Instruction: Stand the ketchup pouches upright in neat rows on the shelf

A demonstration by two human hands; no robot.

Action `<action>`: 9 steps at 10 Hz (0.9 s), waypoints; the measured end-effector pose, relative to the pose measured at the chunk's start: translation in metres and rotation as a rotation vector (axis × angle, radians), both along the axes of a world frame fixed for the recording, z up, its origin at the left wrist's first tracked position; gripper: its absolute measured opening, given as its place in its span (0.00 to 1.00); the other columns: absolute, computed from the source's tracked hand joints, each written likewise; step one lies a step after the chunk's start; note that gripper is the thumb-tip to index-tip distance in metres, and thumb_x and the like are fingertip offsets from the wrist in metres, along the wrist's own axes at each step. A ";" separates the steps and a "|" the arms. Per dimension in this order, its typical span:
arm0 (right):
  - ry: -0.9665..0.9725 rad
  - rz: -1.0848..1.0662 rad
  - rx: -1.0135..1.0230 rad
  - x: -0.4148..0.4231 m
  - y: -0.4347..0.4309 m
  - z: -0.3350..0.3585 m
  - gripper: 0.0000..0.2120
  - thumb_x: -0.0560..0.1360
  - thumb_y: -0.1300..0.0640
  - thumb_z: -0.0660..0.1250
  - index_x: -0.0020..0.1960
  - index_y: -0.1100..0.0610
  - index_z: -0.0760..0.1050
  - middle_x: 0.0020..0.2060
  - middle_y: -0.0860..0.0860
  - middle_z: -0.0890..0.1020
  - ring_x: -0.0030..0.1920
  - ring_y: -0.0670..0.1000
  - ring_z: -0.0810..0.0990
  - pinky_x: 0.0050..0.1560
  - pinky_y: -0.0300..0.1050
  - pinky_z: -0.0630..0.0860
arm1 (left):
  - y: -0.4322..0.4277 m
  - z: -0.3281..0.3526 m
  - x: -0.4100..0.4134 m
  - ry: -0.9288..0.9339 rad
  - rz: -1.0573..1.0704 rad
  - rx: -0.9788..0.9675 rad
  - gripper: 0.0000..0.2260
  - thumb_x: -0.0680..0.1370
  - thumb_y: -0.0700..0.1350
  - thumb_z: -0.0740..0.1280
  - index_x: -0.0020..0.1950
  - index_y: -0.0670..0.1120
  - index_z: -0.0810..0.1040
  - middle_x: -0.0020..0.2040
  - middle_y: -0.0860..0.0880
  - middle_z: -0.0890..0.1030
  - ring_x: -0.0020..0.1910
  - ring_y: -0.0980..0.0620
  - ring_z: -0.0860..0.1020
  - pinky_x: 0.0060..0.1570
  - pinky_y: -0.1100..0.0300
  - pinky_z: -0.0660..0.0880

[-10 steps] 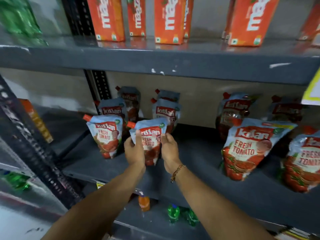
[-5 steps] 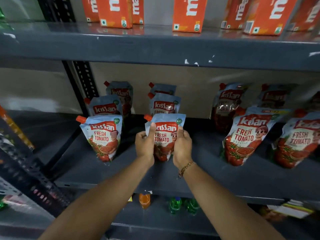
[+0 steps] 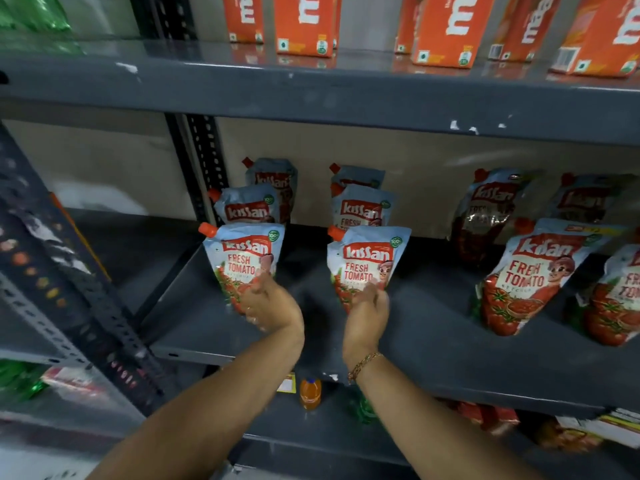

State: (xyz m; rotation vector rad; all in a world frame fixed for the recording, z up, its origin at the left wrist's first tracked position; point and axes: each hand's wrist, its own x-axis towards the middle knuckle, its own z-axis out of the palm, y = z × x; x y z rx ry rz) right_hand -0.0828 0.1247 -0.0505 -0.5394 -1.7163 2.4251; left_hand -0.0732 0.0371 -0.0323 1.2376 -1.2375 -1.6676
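Two bare forearms reach up from the bottom of the view, a thin gold chain bracelet [image 3: 365,364] on the right wrist. The left hand [image 3: 268,308] is at the lower front of the left front pale-blue-and-red plastic ketchup pouch [image 3: 244,259], fingers [image 3: 258,285] blurred against its tomato print; whether they grip it or only touch it, I cannot tell. The right hand [image 3: 369,311] sits at the base of the middle front ketchup pouch [image 3: 369,263], fingers [image 3: 367,289] curled loosely up its lower face, and again a real grip cannot be made out.

Both pouches stand upright near the front of the dark grey metal shelf [image 3: 433,344], orange spout caps at their top left corners. Behind each, two more pouches line up towards the back: the left row [image 3: 249,207] and the middle row [image 3: 362,207]. Off to the right, a large front pouch [image 3: 530,275] leans to the left, and a cut-off pouch [image 3: 620,299] stands just beside it at the frame edge, with darker, shaded pouches [image 3: 485,216] behind against the beige back panel [image 3: 415,157].

On the upper grey shelf [image 3: 311,95] stands a line of orange juice cartons [image 3: 304,26]. Below the working shelf, a small orange bottle [image 3: 310,393] shows between the arms.
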 end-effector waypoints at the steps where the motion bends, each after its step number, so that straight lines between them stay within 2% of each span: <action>1: 0.028 0.300 -0.023 0.009 -0.038 0.012 0.12 0.80 0.52 0.55 0.42 0.55 0.71 0.34 0.51 0.74 0.35 0.49 0.72 0.35 0.39 0.69 | -0.036 0.005 0.007 -0.033 0.041 0.001 0.27 0.77 0.57 0.61 0.70 0.40 0.67 0.71 0.40 0.67 0.70 0.38 0.66 0.69 0.45 0.65; 2: -0.043 0.564 -0.021 0.010 -0.065 0.025 0.21 0.80 0.43 0.50 0.66 0.53 0.69 0.60 0.51 0.75 0.62 0.53 0.73 0.61 0.51 0.70 | -0.074 0.002 0.006 0.076 -0.104 0.017 0.41 0.69 0.68 0.64 0.75 0.47 0.61 0.73 0.43 0.67 0.70 0.42 0.69 0.68 0.45 0.68; 3: -0.049 0.713 -0.133 0.015 -0.082 0.039 0.28 0.79 0.40 0.44 0.75 0.51 0.57 0.74 0.50 0.63 0.75 0.53 0.60 0.72 0.55 0.56 | -0.100 0.002 0.007 0.229 -0.347 0.037 0.38 0.65 0.70 0.66 0.65 0.44 0.75 0.59 0.43 0.82 0.57 0.43 0.82 0.57 0.45 0.78; 4: -0.051 0.726 -0.174 0.017 -0.088 0.044 0.28 0.79 0.41 0.42 0.75 0.52 0.57 0.75 0.50 0.62 0.75 0.53 0.58 0.72 0.54 0.54 | -0.109 0.008 0.005 0.308 -0.400 0.038 0.31 0.69 0.64 0.68 0.59 0.39 0.77 0.51 0.43 0.85 0.49 0.45 0.84 0.47 0.53 0.81; 5: -0.063 0.715 -0.142 0.012 -0.091 0.038 0.29 0.79 0.39 0.42 0.75 0.49 0.57 0.76 0.50 0.60 0.76 0.54 0.56 0.74 0.59 0.48 | -0.109 0.010 0.004 0.294 -0.369 0.058 0.23 0.72 0.61 0.67 0.53 0.43 0.73 0.46 0.49 0.83 0.43 0.52 0.83 0.41 0.57 0.79; 6: -0.055 0.702 -0.119 0.009 -0.093 0.032 0.28 0.79 0.39 0.42 0.74 0.49 0.58 0.75 0.50 0.62 0.76 0.54 0.57 0.74 0.59 0.49 | -0.110 0.007 0.004 0.286 -0.389 0.049 0.27 0.71 0.63 0.67 0.58 0.44 0.73 0.49 0.48 0.83 0.47 0.51 0.83 0.46 0.54 0.80; 7: -0.043 0.688 -0.087 0.009 -0.092 0.033 0.28 0.79 0.39 0.42 0.74 0.50 0.60 0.75 0.51 0.63 0.75 0.54 0.59 0.73 0.57 0.52 | -0.109 0.006 0.006 0.249 -0.382 0.002 0.23 0.71 0.63 0.66 0.56 0.47 0.74 0.48 0.51 0.83 0.46 0.53 0.82 0.46 0.56 0.79; 8: -0.061 0.675 -0.075 0.009 -0.090 0.030 0.28 0.79 0.40 0.43 0.74 0.50 0.60 0.74 0.51 0.64 0.74 0.55 0.62 0.73 0.57 0.53 | -0.107 -0.001 0.011 0.230 -0.357 -0.042 0.28 0.71 0.67 0.63 0.60 0.48 0.75 0.54 0.50 0.83 0.51 0.52 0.82 0.51 0.55 0.79; 9: -0.089 0.652 -0.045 0.009 -0.084 0.029 0.28 0.79 0.40 0.45 0.73 0.53 0.61 0.71 0.53 0.69 0.70 0.55 0.68 0.72 0.57 0.58 | -0.099 -0.013 0.015 0.108 -0.188 -0.114 0.37 0.70 0.70 0.59 0.71 0.46 0.69 0.68 0.45 0.75 0.65 0.46 0.75 0.64 0.47 0.73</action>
